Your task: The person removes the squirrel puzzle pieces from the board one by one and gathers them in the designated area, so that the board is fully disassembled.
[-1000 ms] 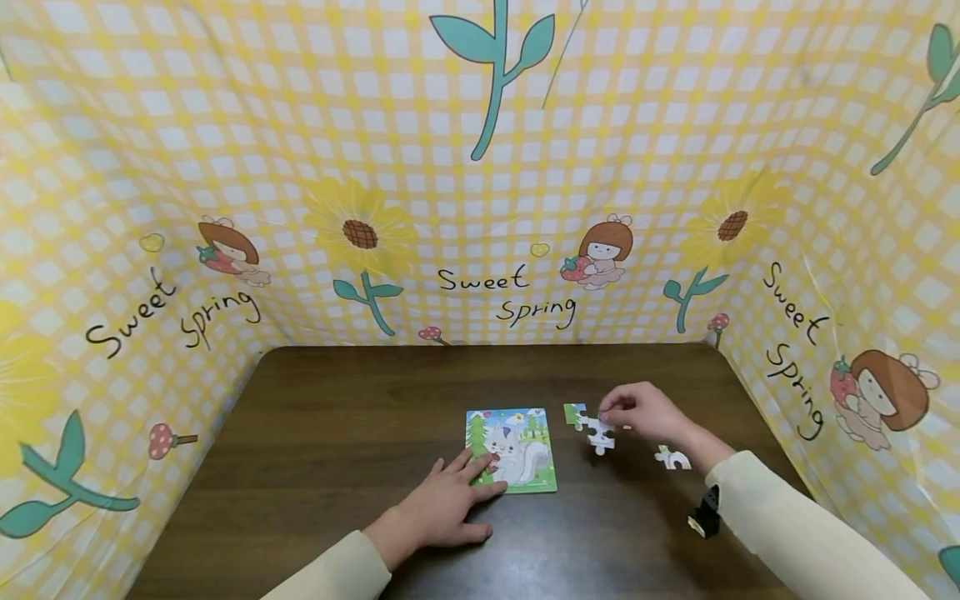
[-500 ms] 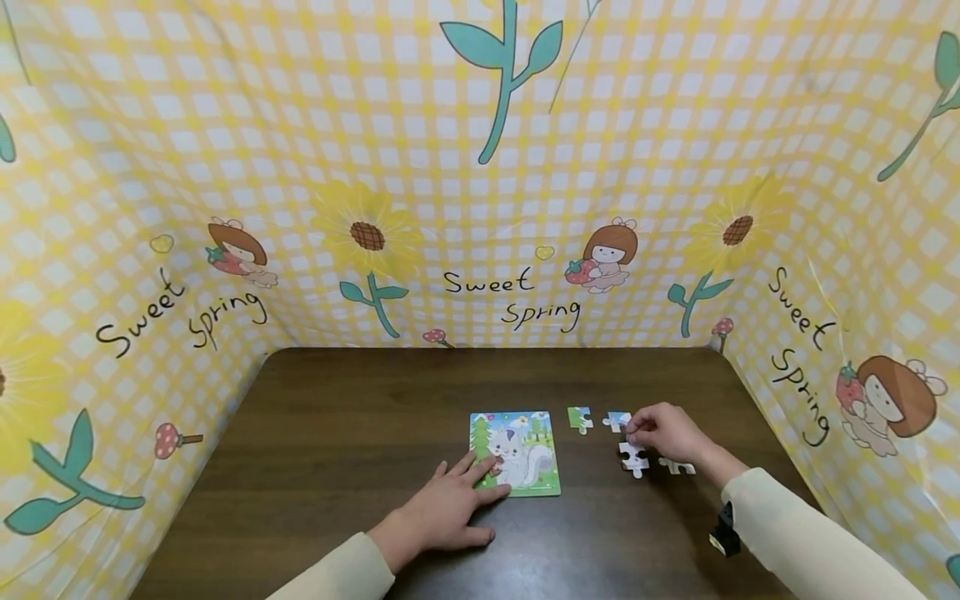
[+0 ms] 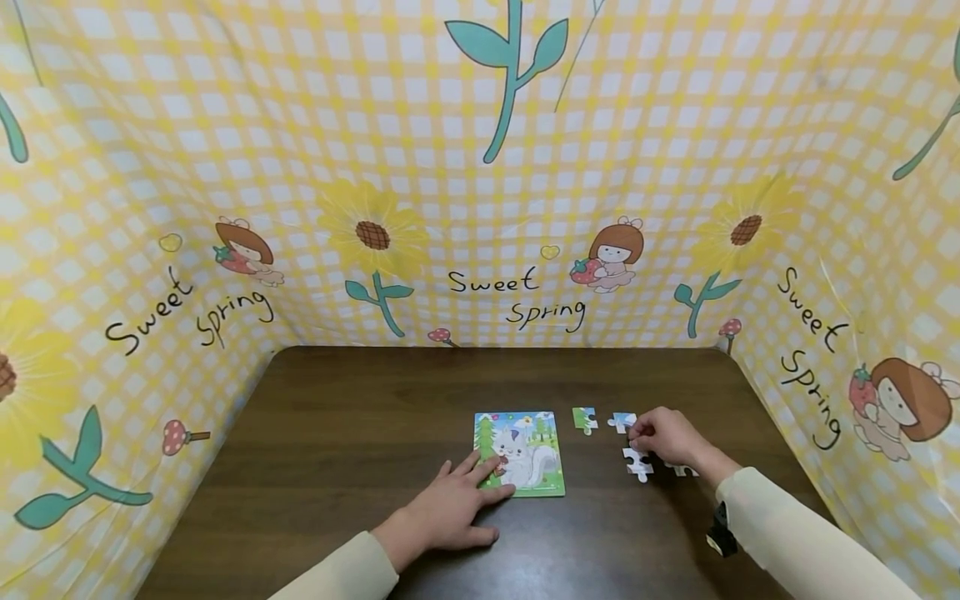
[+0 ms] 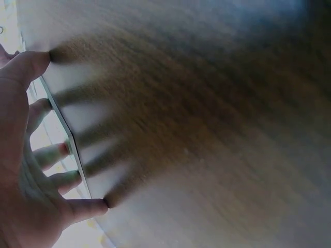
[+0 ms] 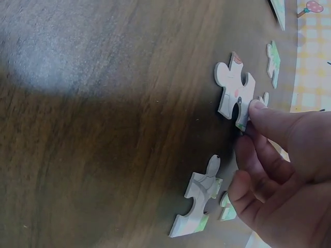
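Observation:
My left hand (image 3: 453, 510) lies with spread fingers over the lower left of a square squirrel picture puzzle (image 3: 534, 442). In the left wrist view, its fingertips (image 4: 75, 178) reach the board's edge and the table. Between thumb and fingers, my right hand (image 3: 670, 435) pinches a white jigsaw piece (image 5: 237, 93) by one edge, low over the table. Just behind that hand lies a blue-and-white piece (image 3: 622, 422), partly covered by the fingers. A grey-and-white tail piece (image 5: 196, 194) sits beside the hand, partly hidden in the head view.
A green corner piece (image 3: 583, 418) lies right of the picture puzzle. The dark wooden table (image 3: 337, 417) is enclosed at the back and sides by a yellow checked cloth (image 3: 480, 208). A black device (image 3: 720, 533) is strapped at the right sleeve.
My right hand has carried the white piece rightward and toward me, away from the green corner piece, uncovering the blue-and-white piece. The left hand stays on the picture puzzle.

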Available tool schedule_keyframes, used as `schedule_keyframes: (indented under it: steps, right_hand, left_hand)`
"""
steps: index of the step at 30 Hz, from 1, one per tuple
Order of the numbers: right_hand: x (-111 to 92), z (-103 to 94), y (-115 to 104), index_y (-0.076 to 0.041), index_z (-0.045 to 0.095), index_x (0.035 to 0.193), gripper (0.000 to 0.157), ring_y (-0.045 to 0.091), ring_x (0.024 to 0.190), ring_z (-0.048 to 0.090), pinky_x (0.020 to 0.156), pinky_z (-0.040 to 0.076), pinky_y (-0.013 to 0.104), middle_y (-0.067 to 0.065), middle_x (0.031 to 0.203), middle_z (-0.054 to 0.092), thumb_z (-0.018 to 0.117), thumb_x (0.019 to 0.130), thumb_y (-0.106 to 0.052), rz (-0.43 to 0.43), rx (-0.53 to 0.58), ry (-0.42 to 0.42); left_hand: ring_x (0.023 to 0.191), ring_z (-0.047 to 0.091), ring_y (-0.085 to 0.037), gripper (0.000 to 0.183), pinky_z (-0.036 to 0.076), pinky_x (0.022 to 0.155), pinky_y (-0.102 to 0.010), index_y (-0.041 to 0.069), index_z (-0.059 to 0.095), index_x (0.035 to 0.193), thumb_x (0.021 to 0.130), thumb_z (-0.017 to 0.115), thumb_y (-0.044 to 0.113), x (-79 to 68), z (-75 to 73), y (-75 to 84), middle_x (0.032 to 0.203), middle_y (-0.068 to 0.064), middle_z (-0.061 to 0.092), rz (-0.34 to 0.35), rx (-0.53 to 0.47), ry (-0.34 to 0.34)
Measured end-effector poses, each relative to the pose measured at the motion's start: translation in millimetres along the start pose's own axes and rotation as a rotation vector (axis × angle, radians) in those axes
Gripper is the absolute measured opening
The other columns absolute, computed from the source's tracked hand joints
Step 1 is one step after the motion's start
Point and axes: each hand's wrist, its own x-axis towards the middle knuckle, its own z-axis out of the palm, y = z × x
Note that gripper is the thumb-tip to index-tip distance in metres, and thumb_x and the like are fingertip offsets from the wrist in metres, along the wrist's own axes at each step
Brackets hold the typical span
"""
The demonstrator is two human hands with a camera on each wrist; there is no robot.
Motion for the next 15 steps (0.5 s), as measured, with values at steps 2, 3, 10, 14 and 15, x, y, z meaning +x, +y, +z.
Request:
schedule_keyframes:
  steps: [2, 3, 10, 14, 15]
  right_hand:
    - [0.0, 1.0, 1.1, -0.013, 0.076, 0.081, 0.009, 0.008, 0.067, 0.056, 0.067, 0.047, 0.032, -0.007, 0.074, 0.071, 0.078, 0.088, -0.009, 0.006, -0.002, -0.004]
    - [-0.1, 1.5, 1.8, -0.013, 0.076, 0.081, 0.008, 0.008, 0.067, 0.056, 0.067, 0.047, 0.033, -0.008, 0.074, 0.071, 0.078, 0.088, -0.009, 0.007, -0.003, -0.004]
    - [0.5, 3.7, 2.7, -0.014, 0.078, 0.081, 0.008, 0.008, 0.068, 0.058, 0.068, 0.048, 0.033, -0.008, 0.076, 0.072, 0.079, 0.088, -0.011, 0.009, -0.014, 0.002]
    - [1.5, 0.5, -1.8, -0.012, 0.078, 0.084, 0.004, 0.008, 0.069, 0.059, 0.068, 0.049, 0.034, -0.007, 0.077, 0.074, 0.078, 0.088, -0.012, 0.013, -0.021, -0.003]
    - [2.2, -0.8, -4.3, -0.012, 0.079, 0.085, 0.004, 0.008, 0.069, 0.059, 0.068, 0.049, 0.034, -0.007, 0.078, 0.074, 0.078, 0.088, -0.013, 0.015, -0.020, -0.006]
  left_hand:
    - [0.156, 0.023, -0.040, 0.064, 0.035, 0.107, -0.074, 0.046, 0.040, 0.156, 0.096, 0.056, 0.064, 0.0, 0.1, -0.5, 0.171, 0.001, 0.024, 0.004, 0.000, 0.000]
    - [0.156, 0.023, -0.040, 0.064, 0.035, 0.107, -0.074, 0.046, 0.040, 0.156, 0.097, 0.056, 0.064, -0.3, -0.1, -0.6, 0.171, 0.002, 0.023, 0.007, -0.001, -0.001]
    - [0.156, 0.022, -0.040, 0.064, 0.034, 0.108, -0.074, 0.046, 0.037, 0.157, 0.098, 0.053, 0.065, -0.7, -1.0, -2.6, 0.172, 0.002, 0.021, 0.026, 0.001, -0.012]
    - [0.156, 0.022, -0.041, 0.066, 0.028, 0.112, -0.074, 0.047, 0.036, 0.157, 0.097, 0.053, 0.067, -0.3, -2.5, -3.5, 0.172, 0.001, 0.021, 0.033, 0.001, -0.014]
    - [0.156, 0.022, -0.041, 0.066, 0.026, 0.112, -0.074, 0.047, 0.036, 0.157, 0.097, 0.053, 0.068, -0.7, -3.0, -3.5, 0.172, 0.000, 0.021, 0.034, -0.003, -0.013]
